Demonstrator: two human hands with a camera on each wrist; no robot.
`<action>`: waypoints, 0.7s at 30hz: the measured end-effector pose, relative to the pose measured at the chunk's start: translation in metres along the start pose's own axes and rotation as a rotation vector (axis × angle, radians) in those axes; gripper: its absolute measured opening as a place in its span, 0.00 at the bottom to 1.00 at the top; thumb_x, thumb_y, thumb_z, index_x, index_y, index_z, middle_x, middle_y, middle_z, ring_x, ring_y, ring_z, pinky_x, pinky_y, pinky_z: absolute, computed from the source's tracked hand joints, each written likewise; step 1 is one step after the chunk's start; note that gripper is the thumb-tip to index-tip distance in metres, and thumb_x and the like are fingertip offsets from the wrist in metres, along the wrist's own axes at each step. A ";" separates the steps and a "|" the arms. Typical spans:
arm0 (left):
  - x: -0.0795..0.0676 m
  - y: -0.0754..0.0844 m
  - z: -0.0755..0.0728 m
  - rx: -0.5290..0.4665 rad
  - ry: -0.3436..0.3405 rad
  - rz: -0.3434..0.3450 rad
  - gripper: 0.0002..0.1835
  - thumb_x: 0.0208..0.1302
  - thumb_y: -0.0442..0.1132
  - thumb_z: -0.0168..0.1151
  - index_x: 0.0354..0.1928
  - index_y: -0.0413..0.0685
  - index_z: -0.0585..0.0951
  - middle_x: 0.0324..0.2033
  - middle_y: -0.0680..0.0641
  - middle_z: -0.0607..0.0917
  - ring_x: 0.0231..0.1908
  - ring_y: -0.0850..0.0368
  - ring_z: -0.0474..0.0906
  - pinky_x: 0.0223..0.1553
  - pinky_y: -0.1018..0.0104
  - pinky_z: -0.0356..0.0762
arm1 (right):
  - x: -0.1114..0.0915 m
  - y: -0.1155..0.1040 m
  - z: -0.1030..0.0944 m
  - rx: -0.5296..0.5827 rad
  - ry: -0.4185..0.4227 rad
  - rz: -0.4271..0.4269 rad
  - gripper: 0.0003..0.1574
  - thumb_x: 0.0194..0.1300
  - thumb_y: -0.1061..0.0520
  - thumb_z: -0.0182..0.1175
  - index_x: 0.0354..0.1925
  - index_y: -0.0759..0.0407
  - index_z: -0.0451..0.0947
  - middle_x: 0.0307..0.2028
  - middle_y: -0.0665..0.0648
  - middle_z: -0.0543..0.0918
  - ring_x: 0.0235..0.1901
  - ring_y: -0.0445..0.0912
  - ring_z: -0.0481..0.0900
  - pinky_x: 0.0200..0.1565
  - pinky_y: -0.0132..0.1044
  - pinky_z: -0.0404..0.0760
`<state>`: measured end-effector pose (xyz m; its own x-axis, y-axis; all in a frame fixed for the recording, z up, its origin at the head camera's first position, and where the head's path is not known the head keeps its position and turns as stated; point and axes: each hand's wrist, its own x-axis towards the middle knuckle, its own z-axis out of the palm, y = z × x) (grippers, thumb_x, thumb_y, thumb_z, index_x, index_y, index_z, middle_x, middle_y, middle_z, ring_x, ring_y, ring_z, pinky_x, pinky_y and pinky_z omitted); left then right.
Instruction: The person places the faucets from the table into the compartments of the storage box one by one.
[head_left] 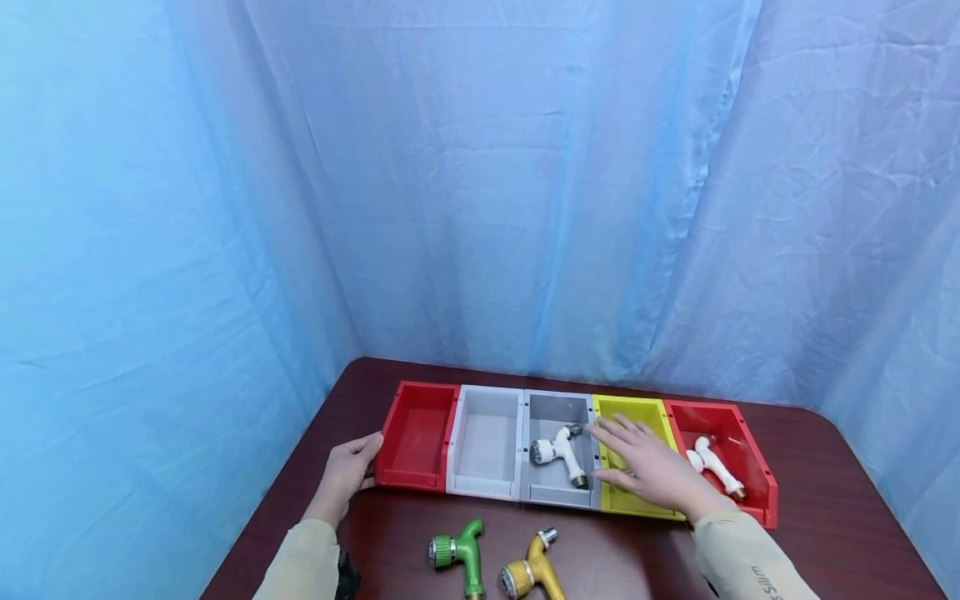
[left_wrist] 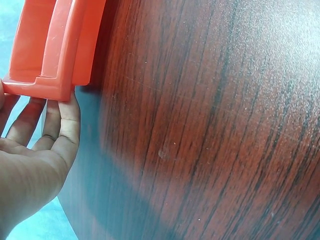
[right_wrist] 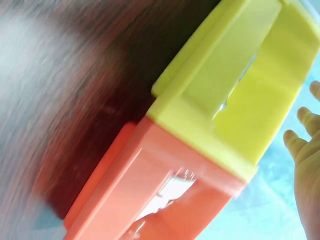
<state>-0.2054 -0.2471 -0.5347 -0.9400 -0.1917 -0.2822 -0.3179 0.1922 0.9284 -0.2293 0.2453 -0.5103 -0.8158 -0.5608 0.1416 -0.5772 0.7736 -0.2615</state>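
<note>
My left hand [head_left: 343, 477] grips the outer side of the left red bin [head_left: 414, 481], at one end of a row of joined bins. In the left wrist view, fingers [left_wrist: 70, 117] reach under the bin's corner. Over the yellow bin [head_left: 633, 502] hovers my right hand [head_left: 652, 468], fingers spread and holding nothing, covering part of the bin's inside. Left of it, a white tap [head_left: 567, 454] leans in the grey bin [head_left: 558, 497]. A second white tap [head_left: 716, 468] lies in the right red bin [head_left: 757, 450].
A pale grey bin [head_left: 486, 433] stands between the left red and grey ones. Before the row, a green tap [head_left: 468, 554] and a yellow tap [head_left: 536, 568] lie on the dark wooden table [head_left: 405, 518]. Blue curtains [head_left: 480, 208] hang behind and at both sides.
</note>
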 end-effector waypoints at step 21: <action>0.005 -0.002 0.001 -0.009 0.020 -0.002 0.30 0.78 0.53 0.55 0.73 0.42 0.72 0.64 0.33 0.78 0.58 0.41 0.81 0.49 0.54 0.86 | -0.057 0.068 -0.030 -0.005 0.087 0.239 0.49 0.67 0.40 0.67 0.78 0.54 0.61 0.73 0.71 0.65 0.72 0.75 0.54 0.69 0.74 0.51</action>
<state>-0.2095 -0.2473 -0.5384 -0.9367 -0.2116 -0.2791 -0.3185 0.1828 0.9301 -0.2229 0.3390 -0.5076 -0.9290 -0.3347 0.1577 -0.3677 0.8828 -0.2924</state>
